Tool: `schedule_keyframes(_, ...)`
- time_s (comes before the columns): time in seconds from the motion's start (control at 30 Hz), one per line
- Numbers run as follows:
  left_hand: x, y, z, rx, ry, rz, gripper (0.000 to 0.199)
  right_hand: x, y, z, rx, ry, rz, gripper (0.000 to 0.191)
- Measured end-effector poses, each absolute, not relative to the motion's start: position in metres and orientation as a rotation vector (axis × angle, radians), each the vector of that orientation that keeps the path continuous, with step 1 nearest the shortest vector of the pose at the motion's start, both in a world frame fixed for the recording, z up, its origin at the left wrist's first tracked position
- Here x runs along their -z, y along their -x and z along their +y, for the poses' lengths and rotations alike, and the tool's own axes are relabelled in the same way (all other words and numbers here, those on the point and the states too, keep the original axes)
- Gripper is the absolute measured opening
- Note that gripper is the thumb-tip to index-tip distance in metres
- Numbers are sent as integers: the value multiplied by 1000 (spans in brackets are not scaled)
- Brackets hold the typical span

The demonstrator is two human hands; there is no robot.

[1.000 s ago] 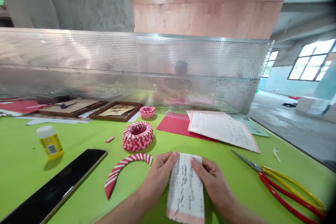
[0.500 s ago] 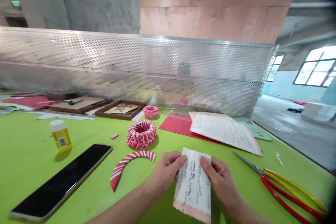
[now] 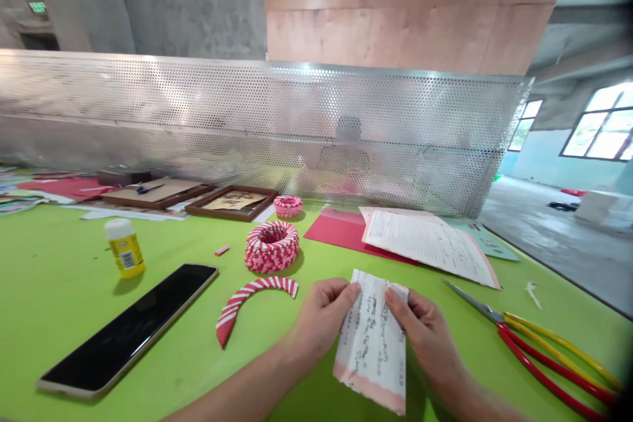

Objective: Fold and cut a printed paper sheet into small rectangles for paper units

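Both hands grip a folded sheet of paper (image 3: 373, 343) with handwriting and a pink torn lower edge, held above the green table (image 3: 168, 237). My left hand (image 3: 326, 316) pinches its upper left side, thumb on top and fingers behind. At the upper right side, my right hand (image 3: 422, 330) pinches it the same way. A curved red-and-white striped paper strip (image 3: 247, 300) lies left of my left hand. Behind it stands a ring-shaped folded-paper piece (image 3: 271, 247) in red and white, with a smaller one (image 3: 287, 206) farther back.
Scissors (image 3: 499, 324) with red and yellow handles lie at the right. A phone (image 3: 133, 330) and a glue stick (image 3: 124, 249) are at the left. Printed papers (image 3: 425, 241) rest on a red sheet (image 3: 331, 227). Frames (image 3: 232, 202) lie before a perforated metal panel (image 3: 395, 132).
The view has shifted slightly, so everything on the table sits a little farther right. Both hands keep their hold on the paper, which looks nearly the same.
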State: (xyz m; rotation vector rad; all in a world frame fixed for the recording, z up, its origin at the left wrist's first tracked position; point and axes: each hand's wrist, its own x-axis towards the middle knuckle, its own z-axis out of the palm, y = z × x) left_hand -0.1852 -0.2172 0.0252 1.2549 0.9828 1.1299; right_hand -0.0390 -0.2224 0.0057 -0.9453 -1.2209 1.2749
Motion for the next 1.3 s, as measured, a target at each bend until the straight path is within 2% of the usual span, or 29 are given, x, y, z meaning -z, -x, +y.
schedule_keyframes(0.4, -30, 170, -226, -1132, -1167, 1047, 31, -1, 34, -223, -1310, 982, -1021, 22)
schedule_keyframes(0.7, -21, 177, -220, -1129, -1160, 942, 35, -15, 34, -224, -1204, 929, -1165, 21)
schedule_keyframes(0.83, -20, 180, -221, -1127, -1181, 828, 28, -15, 33, -219, -1154, 868, -1163, 22)
schedule_keyframes(1.3, -29, 182, -219, -1058, -1277, 925, 26, -21, 26, -212, -1039, 935, -1243, 26)
